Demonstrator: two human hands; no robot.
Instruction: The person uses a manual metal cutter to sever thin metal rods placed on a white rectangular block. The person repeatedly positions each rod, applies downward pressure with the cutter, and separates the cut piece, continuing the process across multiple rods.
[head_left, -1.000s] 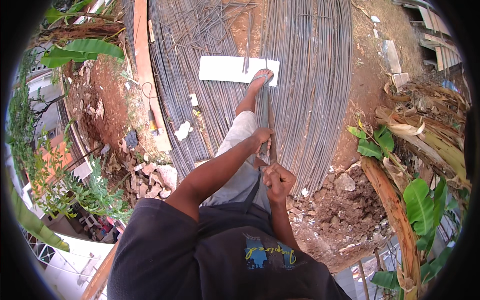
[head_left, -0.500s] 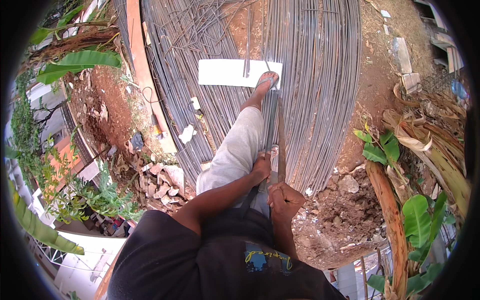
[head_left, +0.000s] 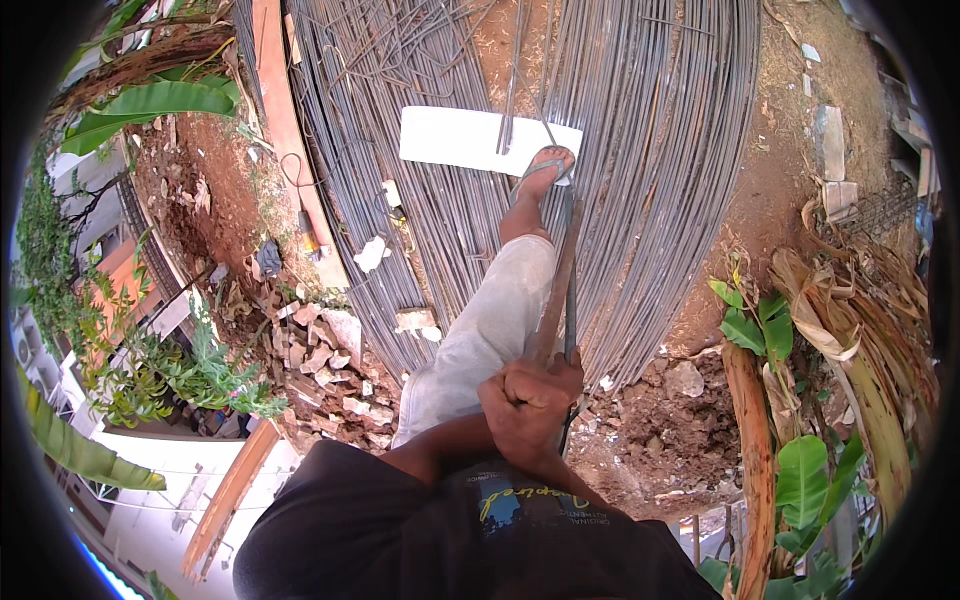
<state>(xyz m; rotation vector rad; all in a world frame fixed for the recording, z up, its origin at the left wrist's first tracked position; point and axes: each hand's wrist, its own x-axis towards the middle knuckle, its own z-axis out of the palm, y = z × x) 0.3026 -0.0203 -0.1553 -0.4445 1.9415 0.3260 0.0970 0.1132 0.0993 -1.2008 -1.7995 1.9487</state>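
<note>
My right hand (head_left: 525,400) is a fist around a long rusty bar (head_left: 558,300), which slants away up and to the right. Just beyond it, and largely covered by it, my left hand (head_left: 568,377) closes on a dark steel rod (head_left: 571,310) running beside the bar. The two hands nearly touch in front of my body, the right crossing over the left forearm. My sandalled foot (head_left: 548,168) presses near the right end of a white board (head_left: 450,140), close to the far ends of bar and rod.
Long steel rods (head_left: 650,190) cover the ground, with bent pieces (head_left: 400,60) heaped at the far left. A wooden plank (head_left: 283,130) and a power tool (head_left: 309,237) lie left. Broken bricks (head_left: 315,345), rubble (head_left: 690,420) and a banana trunk (head_left: 755,440) flank me.
My right hand has swung left with the rusty bar, crossing in front of my left hand. The bar now slants across the rod. My left hand has shifted right and nearer.
</note>
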